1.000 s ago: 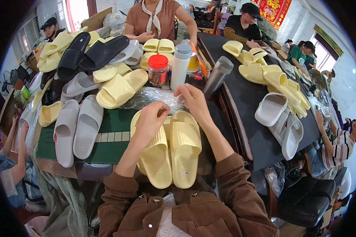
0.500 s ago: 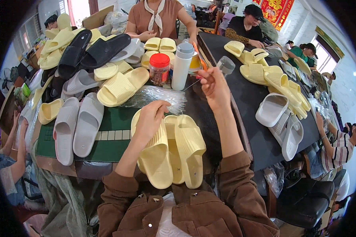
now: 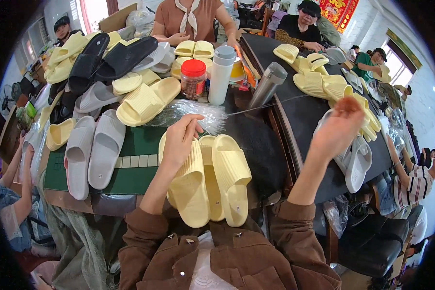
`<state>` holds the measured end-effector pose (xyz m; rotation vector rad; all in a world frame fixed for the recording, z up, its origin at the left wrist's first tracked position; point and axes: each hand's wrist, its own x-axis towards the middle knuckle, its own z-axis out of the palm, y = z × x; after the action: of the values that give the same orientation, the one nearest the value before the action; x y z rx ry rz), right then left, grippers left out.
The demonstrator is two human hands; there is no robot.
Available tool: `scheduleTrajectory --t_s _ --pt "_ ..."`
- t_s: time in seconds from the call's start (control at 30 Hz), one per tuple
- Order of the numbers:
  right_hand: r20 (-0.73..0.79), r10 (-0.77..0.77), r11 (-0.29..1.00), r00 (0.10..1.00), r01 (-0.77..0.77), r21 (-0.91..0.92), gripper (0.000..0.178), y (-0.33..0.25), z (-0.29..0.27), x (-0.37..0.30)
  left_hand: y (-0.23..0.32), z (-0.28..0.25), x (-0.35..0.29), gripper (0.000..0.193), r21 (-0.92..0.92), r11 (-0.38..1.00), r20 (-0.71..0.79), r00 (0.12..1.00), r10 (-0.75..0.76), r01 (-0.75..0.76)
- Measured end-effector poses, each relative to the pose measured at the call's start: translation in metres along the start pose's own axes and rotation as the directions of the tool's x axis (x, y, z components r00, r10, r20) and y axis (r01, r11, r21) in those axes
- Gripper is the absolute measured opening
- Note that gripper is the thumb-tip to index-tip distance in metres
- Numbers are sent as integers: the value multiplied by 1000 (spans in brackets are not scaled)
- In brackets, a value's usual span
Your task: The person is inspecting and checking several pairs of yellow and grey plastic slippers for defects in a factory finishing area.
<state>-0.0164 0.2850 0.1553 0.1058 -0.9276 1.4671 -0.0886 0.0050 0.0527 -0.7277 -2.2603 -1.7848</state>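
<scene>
My left hand (image 3: pixel 179 142) hovers over the strap of a yellow slipper (image 3: pixel 191 191), its fingers bent and pinched together; what is between them is hidden. Beside that slipper, two more yellow slippers (image 3: pixel 232 183) stand leaning at the table's near edge. Off to the right, my right hand (image 3: pixel 340 123) is raised and blurred, with the fingers drawn together. A thin strand (image 3: pixel 256 110) stretches taut toward it from near the clear plastic bundle (image 3: pixel 193 116), close to my left fingertips.
Grey slippers (image 3: pixel 104 154) lie on a green mat (image 3: pixel 133 181). Behind are black slippers (image 3: pixel 125 58), a red-lidded jar (image 3: pixel 193 79), a white bottle (image 3: pixel 222 75) and a steel flask (image 3: pixel 269 83). More yellow slippers (image 3: pixel 309 84) lie on the right-hand table. Other people sit around.
My right hand has swung right and toward me, and the strand behind it is longer. The steel flask is now uncovered. My left hand stays almost in place.
</scene>
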Motion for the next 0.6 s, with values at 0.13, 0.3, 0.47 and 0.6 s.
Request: scheduleTrajectory --t_s 0.13,0.3,0.47,0.6 --pt "21 -294 939 955 293 -177 37 -37 -8 10 -2 0 1 20 -22 1000 -15 1000 9 -10" --pt "92 -358 889 929 369 -271 41 -57 -19 -8 2 -3 1 19 -10 1000 -41 999 28 -28" --pt "434 65 951 899 77 -301 38 -48 -53 -39 8 -5 2 19 -77 996 -94 995 43 -50" --pt "621 407 768 669 117 -630 19 -40 -49 -68 25 -13 -3 18 -60 989 -151 981 122 -133"
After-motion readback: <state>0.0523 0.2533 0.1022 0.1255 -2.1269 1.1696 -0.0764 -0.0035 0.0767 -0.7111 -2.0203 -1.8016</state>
